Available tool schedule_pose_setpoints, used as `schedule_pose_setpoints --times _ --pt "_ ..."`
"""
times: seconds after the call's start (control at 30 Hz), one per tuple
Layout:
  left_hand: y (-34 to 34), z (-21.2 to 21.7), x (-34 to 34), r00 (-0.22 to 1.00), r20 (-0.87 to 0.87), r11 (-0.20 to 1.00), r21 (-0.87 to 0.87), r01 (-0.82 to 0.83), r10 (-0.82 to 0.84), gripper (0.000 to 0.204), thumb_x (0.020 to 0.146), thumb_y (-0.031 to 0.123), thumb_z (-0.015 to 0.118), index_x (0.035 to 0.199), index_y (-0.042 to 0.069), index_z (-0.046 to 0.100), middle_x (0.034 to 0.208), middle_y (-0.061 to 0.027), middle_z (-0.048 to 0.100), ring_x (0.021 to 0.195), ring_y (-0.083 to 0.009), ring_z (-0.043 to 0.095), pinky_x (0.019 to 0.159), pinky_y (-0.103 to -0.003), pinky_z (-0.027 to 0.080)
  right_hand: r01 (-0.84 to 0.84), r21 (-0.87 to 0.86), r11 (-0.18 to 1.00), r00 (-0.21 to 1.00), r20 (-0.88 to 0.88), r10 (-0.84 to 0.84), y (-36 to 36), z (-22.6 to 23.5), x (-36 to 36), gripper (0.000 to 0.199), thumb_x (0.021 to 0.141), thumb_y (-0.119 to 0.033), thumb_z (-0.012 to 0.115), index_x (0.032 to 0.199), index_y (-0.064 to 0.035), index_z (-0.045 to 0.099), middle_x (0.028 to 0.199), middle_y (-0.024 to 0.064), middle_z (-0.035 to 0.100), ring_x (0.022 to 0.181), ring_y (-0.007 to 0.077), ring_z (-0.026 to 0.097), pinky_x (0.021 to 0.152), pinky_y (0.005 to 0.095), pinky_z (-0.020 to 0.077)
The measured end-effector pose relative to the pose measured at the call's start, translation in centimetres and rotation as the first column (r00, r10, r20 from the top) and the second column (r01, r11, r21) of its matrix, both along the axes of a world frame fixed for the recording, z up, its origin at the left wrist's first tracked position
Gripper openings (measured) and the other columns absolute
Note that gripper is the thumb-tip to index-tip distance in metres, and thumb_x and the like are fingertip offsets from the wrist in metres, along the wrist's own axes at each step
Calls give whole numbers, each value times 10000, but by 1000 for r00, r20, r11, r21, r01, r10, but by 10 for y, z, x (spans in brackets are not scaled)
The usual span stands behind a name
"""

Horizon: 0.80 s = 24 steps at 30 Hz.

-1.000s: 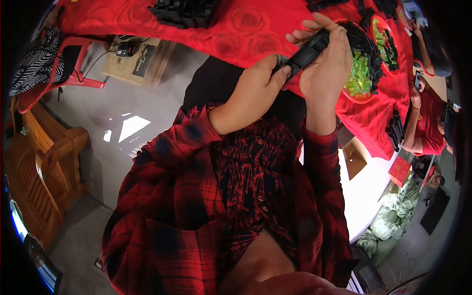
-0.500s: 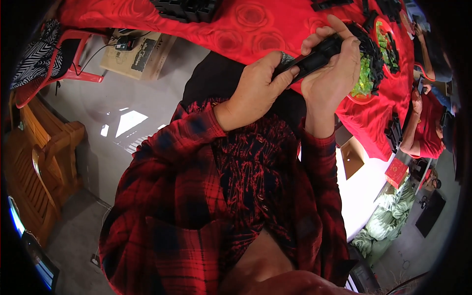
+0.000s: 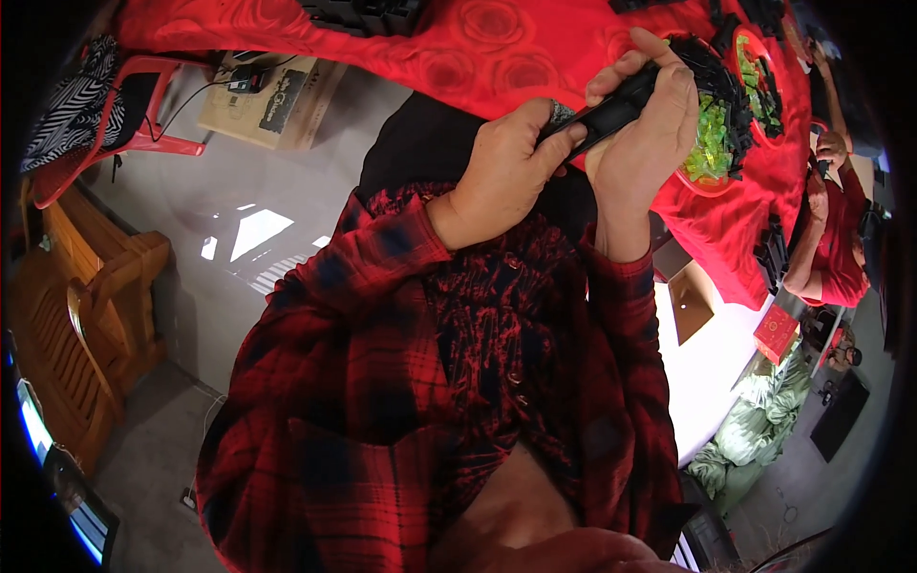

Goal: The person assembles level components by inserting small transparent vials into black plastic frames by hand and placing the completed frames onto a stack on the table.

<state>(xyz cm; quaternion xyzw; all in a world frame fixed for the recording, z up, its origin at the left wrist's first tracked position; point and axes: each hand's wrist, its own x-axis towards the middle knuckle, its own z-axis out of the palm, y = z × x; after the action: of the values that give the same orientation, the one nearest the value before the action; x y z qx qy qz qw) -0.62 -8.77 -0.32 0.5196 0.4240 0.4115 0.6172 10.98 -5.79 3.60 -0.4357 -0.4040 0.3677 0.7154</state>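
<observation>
A long black plastic piece (image 3: 614, 113) lies slantwise between my hands, over the table's near edge. My left hand (image 3: 492, 177) grips its near end, thumb pressed along the top. A grey speckled bit shows beside that thumb; I cannot make out what it is. My right hand (image 3: 659, 129) is curled around the far end, the palm against its side and the fingertips raised above it. Just right of this hand, a red-rimmed bowl (image 3: 709, 191) holds green translucent pieces (image 3: 709, 143) and black pieces (image 3: 712, 72).
A red rose-patterned cloth (image 3: 516, 74) covers the table. Black parts (image 3: 363, 14) are stacked at its far left. Another bowl of green and black pieces (image 3: 757, 91) stands further right. Beyond it sits a person in red (image 3: 845, 248). A cardboard box (image 3: 224, 110) and a wooden chair (image 3: 91, 315) are left.
The whole view has shifted slightly. Both hands keep their hold on the black piece, which is tilted a little differently and more covered by the right hand's fingers.
</observation>
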Motion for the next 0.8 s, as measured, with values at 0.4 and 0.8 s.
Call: schedule_pose_setpoints --times 0.4,0.8 --pt "9 -6 0 965 -153 977 -54 207 -213 291 1017 280 555 1022 -10 582 804 -27 622 720 -100 621 658 -263 503 94 -136 986 990 -95 -107 6 -9 19 385 1047 -326 400 1094 18 566 797 67 563 588 158 582 533 292 485" --pt "14 -1 -1 979 -106 984 -57 169 -175 363 994 351 590 924 -3 632 696 -12 607 633 -75 591 576 -241 476 163 -141 977 983 -67 -174 6 -4 12 410 1044 -284 357 1115 52 582 837 87 566 640 193 587 575 328 485"
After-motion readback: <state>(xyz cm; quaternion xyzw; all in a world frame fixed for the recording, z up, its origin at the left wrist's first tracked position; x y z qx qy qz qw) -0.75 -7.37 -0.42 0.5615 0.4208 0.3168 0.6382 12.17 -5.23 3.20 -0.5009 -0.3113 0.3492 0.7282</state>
